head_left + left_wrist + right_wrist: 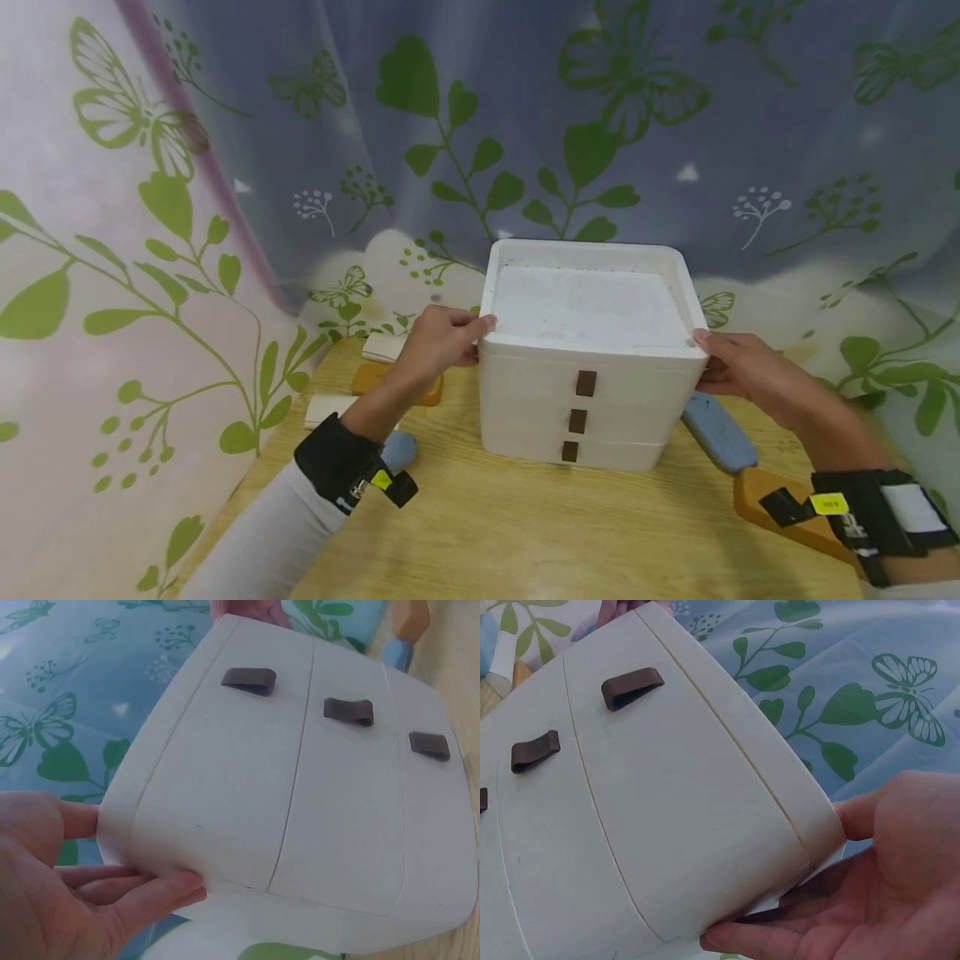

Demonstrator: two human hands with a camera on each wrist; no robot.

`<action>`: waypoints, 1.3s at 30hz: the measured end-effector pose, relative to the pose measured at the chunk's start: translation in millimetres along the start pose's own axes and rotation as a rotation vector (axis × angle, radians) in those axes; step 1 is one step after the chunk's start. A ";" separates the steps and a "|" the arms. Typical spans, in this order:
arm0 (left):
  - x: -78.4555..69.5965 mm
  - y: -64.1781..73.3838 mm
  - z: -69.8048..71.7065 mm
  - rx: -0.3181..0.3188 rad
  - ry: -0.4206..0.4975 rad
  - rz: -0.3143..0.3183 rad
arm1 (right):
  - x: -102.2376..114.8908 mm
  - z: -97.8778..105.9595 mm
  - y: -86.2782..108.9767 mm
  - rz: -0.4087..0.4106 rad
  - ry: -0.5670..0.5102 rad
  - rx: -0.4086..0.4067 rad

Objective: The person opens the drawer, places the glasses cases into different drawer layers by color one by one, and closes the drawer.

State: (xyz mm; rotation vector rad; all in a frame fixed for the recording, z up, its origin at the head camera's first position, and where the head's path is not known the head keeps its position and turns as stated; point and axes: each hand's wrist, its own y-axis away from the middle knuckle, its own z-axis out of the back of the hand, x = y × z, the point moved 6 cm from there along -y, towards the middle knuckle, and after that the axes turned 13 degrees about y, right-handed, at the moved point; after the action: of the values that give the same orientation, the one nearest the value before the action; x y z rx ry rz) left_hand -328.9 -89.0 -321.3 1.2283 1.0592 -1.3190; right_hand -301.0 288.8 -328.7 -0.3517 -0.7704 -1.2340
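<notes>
A white storage box with three drawers (573, 400) stands upright on the table, its shallow top tray facing up. Each drawer front has a small brown pull tab; all the drawers look closed. My left hand (442, 340) grips the upper left side, thumb on the rim and fingers against the side wall. On the opposite side, my right hand (750, 371) holds the upper right edge the same way. The left wrist view shows the fingers of the left hand (97, 889) along the side wall; the right wrist view shows the right hand (855, 885) likewise.
Left of the box lie an orange block-like item (367, 377), white items (382, 347) and a blue item (399, 448). To its right are a blue oblong item (720, 432) and an orange one (772, 504). A patterned curtain (525, 150) hangs close behind the wooden table (480, 533).
</notes>
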 end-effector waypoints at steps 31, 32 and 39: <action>-6.8 -25.4 5.7 0.378 0.057 0.129 | 19.0 -79.7 11.1 0.123 -0.303 0.163; -6.8 -25.9 5.2 0.376 0.055 0.134 | 21.1 -82.7 9.4 0.142 -0.316 0.175; -6.2 -29.0 3.8 0.374 0.049 0.134 | 35.9 -98.3 1.9 0.242 -0.424 0.215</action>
State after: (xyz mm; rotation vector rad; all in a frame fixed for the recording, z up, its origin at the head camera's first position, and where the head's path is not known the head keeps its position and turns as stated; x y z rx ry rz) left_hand -358.3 -88.8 -315.7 1.5862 0.7667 -1.4280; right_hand -261.9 202.2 -372.7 -0.5216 -1.1772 -0.8473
